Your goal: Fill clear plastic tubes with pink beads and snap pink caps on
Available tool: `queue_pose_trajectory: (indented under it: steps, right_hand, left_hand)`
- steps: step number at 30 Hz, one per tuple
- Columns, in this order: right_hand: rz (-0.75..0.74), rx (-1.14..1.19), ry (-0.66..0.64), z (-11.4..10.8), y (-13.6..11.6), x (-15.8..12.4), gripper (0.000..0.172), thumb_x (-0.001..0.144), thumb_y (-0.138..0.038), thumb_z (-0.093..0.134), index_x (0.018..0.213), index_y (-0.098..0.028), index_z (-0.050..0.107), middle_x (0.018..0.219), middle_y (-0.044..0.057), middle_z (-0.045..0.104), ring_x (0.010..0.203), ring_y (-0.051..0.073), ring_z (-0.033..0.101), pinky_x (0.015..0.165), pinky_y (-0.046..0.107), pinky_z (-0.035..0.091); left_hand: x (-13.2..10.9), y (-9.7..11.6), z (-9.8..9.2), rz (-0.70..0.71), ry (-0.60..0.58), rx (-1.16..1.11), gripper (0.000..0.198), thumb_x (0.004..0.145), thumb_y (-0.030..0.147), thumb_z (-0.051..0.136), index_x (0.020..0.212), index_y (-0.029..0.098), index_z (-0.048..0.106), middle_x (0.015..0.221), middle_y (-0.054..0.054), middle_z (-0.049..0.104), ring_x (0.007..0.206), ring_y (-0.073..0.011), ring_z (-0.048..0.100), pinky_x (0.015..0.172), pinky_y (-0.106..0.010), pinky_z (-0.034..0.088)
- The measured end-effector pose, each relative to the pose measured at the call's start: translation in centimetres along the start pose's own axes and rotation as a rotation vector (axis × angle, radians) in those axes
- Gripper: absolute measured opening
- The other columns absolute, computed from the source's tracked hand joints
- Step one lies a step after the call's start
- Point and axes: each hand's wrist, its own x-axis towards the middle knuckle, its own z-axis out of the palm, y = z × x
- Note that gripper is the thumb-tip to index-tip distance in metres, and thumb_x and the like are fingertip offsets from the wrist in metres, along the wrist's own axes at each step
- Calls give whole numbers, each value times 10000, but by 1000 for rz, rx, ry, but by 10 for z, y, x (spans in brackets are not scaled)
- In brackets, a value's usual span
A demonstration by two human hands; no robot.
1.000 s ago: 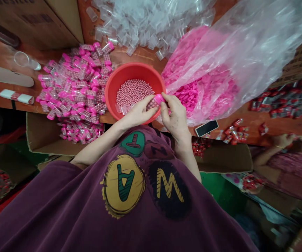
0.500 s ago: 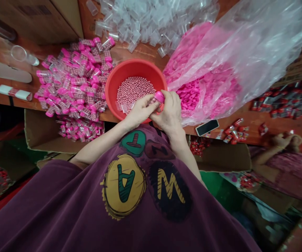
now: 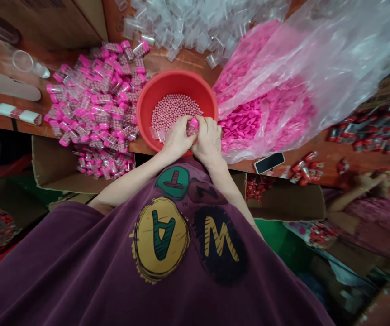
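Over the near rim of a red bowl (image 3: 178, 78), my left hand (image 3: 176, 138) and my right hand (image 3: 207, 139) meet around one small clear bottle with a pink cap (image 3: 192, 126). Fingers of both hands close on it and hide much of it. Inside the bowl lie many small pink balls (image 3: 173, 111) and a few clear empty bottles (image 3: 157, 134). To the left spreads a heap of filled bottles with pink caps (image 3: 96, 99). Loose pink caps (image 3: 242, 122) fill a clear plastic bag (image 3: 344, 59) on the right.
Empty clear bottles (image 3: 198, 27) lie heaped at the back. A phone (image 3: 269, 163) rests by the table's front edge. Cardboard boxes (image 3: 49, 170) sit below the edge. At the right, another person's hands (image 3: 374, 179) work near small red pieces (image 3: 306, 168).
Both hands have moved slightly left and closer together, with the capped bottle now lower and more covered by the fingers. The view has shifted a little.
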Motion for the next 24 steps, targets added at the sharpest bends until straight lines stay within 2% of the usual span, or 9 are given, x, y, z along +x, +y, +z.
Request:
queue_pose_trajectory:
  steps: [2,4,7,10,14,17,20,24]
  right_hand:
    - [-13,28,-18,-1,1,-1,696,964,-259,572,1639,-148,450,1530,225,606,1435,414,573,1231,679,478]
    - [-32,81,-1,-3,4,-2,780,947,-317,621,1675,-152,398,1578,228,558,1493,422,530,1267,690,450]
    - [-75,162,29,-6,9,-3,874,893,-383,714,1680,-187,388,1599,214,523,1522,415,500,1291,685,438]
    - [-83,180,21,-8,10,-2,872,871,-422,764,1651,-228,428,1587,192,527,1495,422,512,1287,711,431]
    - [-57,138,-4,-9,3,5,880,868,-468,799,1637,-232,442,1564,193,530,1441,444,534,1252,741,446]
    - [-91,117,-6,-9,-6,11,844,885,-435,784,1623,-196,451,1513,204,549,1391,436,554,1216,717,484]
    - [-169,55,2,-6,-14,21,705,875,-399,772,1491,-135,552,1329,207,622,1256,423,597,1122,678,542]
    - [-243,-110,7,8,-18,45,460,883,-466,756,1176,-126,651,1076,208,671,1044,404,609,925,586,587]
  left_hand:
    - [0,3,-2,7,-23,45,443,828,110,768,1263,184,725,1290,-105,794,1228,-269,720,1179,-444,549]
    - [-2,8,-5,-34,-92,-82,380,886,157,698,1264,176,733,1213,-88,808,1107,-239,758,1092,-413,601]
    - [-4,15,-10,-155,-263,-381,176,943,239,625,1053,181,749,955,-45,778,875,-199,766,908,-361,649]
    - [-5,15,-14,-250,-327,-598,183,962,298,597,929,178,732,891,-48,771,901,-207,782,881,-348,664]
    - [-2,8,-19,-288,-276,-722,243,964,303,611,1052,157,784,1066,-73,826,1100,-236,791,990,-381,663]
    - [1,5,-24,-284,-192,-705,234,972,266,639,1105,149,792,1109,-71,829,1131,-232,780,1066,-386,633]
    - [3,6,-29,-293,-103,-643,199,1025,220,607,1087,144,780,1094,-64,825,1102,-198,750,1080,-334,607]
    - [13,-1,-38,-339,-94,-510,199,1088,238,574,995,156,730,937,-38,769,909,-167,692,928,-296,595]
